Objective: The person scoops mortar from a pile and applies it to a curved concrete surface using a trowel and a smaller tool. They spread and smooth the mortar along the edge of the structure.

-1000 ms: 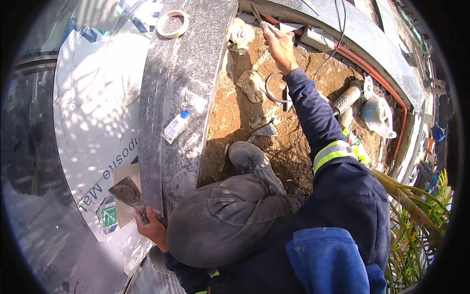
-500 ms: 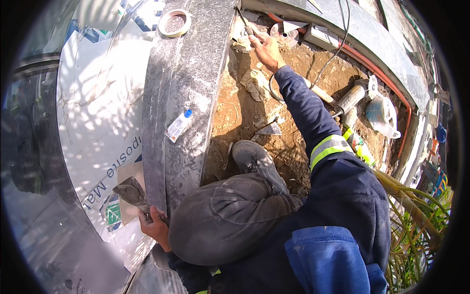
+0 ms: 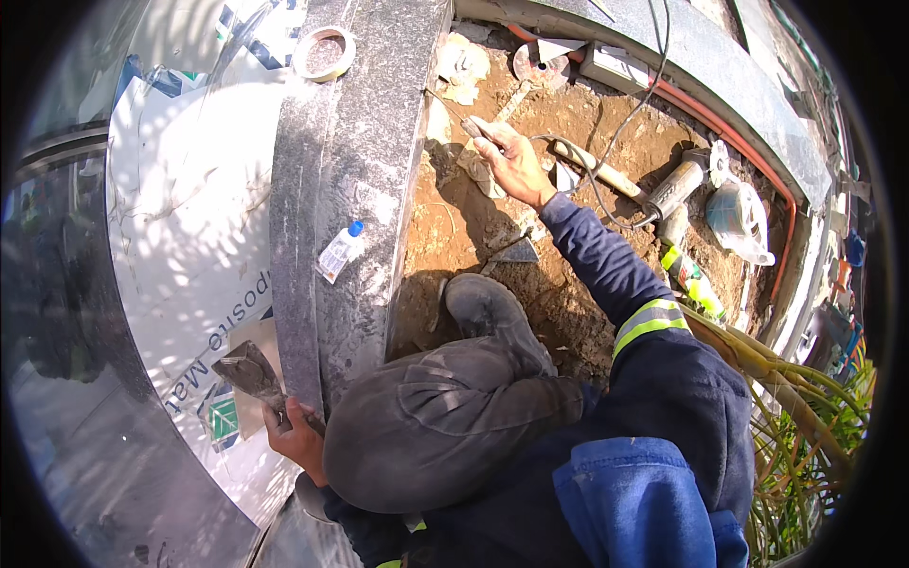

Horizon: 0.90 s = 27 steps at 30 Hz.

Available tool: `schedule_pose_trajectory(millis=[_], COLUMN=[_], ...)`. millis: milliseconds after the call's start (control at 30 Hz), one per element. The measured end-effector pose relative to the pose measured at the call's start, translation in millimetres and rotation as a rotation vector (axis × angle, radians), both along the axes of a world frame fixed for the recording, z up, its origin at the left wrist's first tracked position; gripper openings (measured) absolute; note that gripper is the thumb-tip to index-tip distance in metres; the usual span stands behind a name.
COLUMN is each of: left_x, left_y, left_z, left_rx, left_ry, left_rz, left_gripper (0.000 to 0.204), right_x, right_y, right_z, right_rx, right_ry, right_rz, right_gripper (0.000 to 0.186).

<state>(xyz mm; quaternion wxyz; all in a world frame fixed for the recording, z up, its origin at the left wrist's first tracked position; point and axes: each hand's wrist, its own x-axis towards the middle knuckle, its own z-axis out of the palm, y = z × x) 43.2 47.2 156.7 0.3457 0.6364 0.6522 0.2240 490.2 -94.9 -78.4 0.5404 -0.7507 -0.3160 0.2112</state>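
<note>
My left hand point(image 3: 299, 440), at the lower left, grips a putty knife with a wide, dirt-caked blade point(image 3: 248, 369). A pale square plate point(image 3: 268, 343) shows behind that blade. Over the bare soil, my right hand point(image 3: 519, 170) is closed around the handle of a slim tool point(image 3: 471, 125); its thin dark shaft points toward the stone ledge, and its exact kind is unclear. On the ledge point(image 3: 365, 185) lie a white tube with a blue cap point(image 3: 339, 254) and a roll of masking tape point(image 3: 325, 54). A triangular scraper blade point(image 3: 517, 251) rests on the soil below my right hand.
A grey cylindrical power tool point(image 3: 677, 189) with a cable lies at right, beside a knotted plastic bag point(image 3: 739, 222) and a green-labelled bottle point(image 3: 696, 282). A cutting disc point(image 3: 542, 66) and orange conduit point(image 3: 724, 133) run along the far edge. Plants point(image 3: 814, 426) stand at lower right.
My right hand has drawn back toward me from the far end of the soil, bringing the slim tool along. My left hand keeps the putty knife in nearly the same place.
</note>
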Motion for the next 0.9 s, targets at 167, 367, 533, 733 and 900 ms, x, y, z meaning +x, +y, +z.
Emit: schedule_pose_trajectory(millis=[167, 367, 533, 733, 900], left_x=[-4, -9, -18, -35, -37], left_y=[0, -1, -5, -7, -6], left_z=[0, -10, -8, -12, -20], left_rx=[0.003, 0.005, -0.027, -0.02, 0.012], left_ry=[-0.053, -0.056, -0.103, -0.062, -0.139], left_rz=[-0.027, -0.063, 0.01, 0.054, 0.032], left_gripper=[0.031, 0.034, 0.039, 0.04, 0.043], right_x=[86, 195, 197, 171, 135], right_y=[-9, 57, 90, 96, 87], right_z=[91, 124, 125, 133, 137], right_rx=[-0.101, -0.512, -0.679, -0.703, -0.612], right_ry=[-0.401, -0.983, -1.138, -1.115, -0.982], right_rz=[-0.241, 0.059, 0.171, 0.228, 0.193], right_gripper=[0.034, 0.035, 0.036, 0.033, 0.032])
